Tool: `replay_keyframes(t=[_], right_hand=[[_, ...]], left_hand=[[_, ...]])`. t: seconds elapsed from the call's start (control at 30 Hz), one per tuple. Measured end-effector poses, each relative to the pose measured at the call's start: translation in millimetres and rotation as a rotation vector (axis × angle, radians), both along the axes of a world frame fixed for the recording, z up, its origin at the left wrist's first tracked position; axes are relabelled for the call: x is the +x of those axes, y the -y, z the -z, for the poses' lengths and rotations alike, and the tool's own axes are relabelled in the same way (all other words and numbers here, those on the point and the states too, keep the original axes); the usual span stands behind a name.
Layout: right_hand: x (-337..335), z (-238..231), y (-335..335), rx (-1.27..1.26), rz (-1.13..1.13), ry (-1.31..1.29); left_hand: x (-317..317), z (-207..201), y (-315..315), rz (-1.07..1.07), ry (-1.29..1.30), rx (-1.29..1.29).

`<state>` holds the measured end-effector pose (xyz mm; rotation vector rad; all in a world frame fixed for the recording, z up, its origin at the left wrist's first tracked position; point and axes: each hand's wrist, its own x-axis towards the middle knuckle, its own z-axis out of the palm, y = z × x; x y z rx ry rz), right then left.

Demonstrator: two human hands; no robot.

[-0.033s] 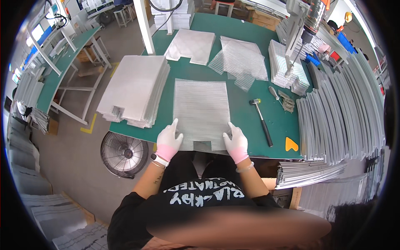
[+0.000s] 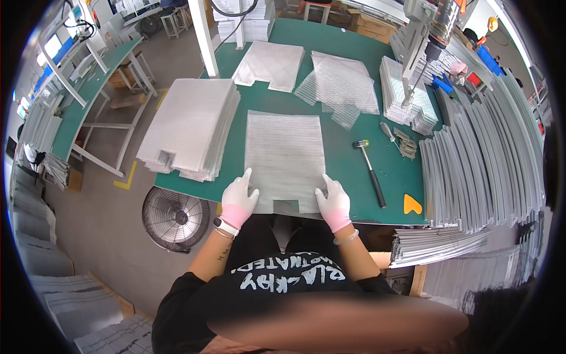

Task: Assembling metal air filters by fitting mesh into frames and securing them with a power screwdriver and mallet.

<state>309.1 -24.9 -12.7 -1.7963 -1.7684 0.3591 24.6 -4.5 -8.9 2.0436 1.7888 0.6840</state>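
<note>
Across a broad, smooth green worktop, a thick stack of pale rectangular sheets stands left of a silver-grey rectangular mesh sheet.
The mesh sheet lies flat at the near edge, its small square notch toward the person, with the white-gloved, pink-cuffed left hand at its left side and the matching right hand at its right; both are loosely open, thumbs apart from forefingers, though whether any hidden fingers reach beneath the edges I cannot tell. The step in hand looks like steadying or squaring the sheet; a lift from here would call for both hands closing evenly on its sides. Rightward lie a black-handled hammer and, smaller, a flat orange heart-shaped piece.
</note>
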Motion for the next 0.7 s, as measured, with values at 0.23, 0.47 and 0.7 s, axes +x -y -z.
replay_keyframes(t=[0.23, 0.47, 0.7], right_hand=[[0.7, -1.3, 1.1, -0.006, -0.026, -0.027], [4.4, 1.2, -2.8, -0.021, -0.05, -0.015], [17.3, -23.2, -17.7, -0.208, -0.117, 0.219]], left_hand=[[-1.5, 1.1, -0.5, 0.01, -0.007, -0.026], [-1.9, 1.7, -4.0, 0.003, -0.022, -0.052], [-0.4, -20.5, -5.5, -0.042, -0.194, -0.038]])
